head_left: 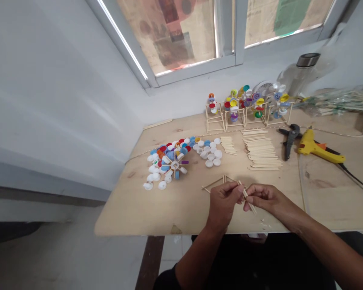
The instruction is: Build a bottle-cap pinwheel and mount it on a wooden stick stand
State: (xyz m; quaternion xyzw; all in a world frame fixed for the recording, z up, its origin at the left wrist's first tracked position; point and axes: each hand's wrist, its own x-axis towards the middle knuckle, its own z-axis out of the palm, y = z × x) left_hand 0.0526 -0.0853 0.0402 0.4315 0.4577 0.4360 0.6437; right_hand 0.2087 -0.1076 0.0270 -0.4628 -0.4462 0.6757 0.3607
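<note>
My left hand (223, 200) and my right hand (263, 197) meet over the front of the plywood table (169, 209). Both pinch a thin wooden stick (247, 197) between their fingertips, the stick slanting down to the right. Just behind the hands lies a small frame of glued sticks (214, 183), flat on the board. A half-built wheel of sticks and bottle caps (175, 165) rests to the left among loose caps.
Loose coloured and white bottle caps (184, 155) spread at left. Rows of sticks (261, 149) lie in the middle. Finished cap wheels on stick stands (248, 106) line the wall. A yellow glue gun (316, 148), black pliers (290, 139), a clear jar (302, 72) and bagged sticks (339, 100) sit at right.
</note>
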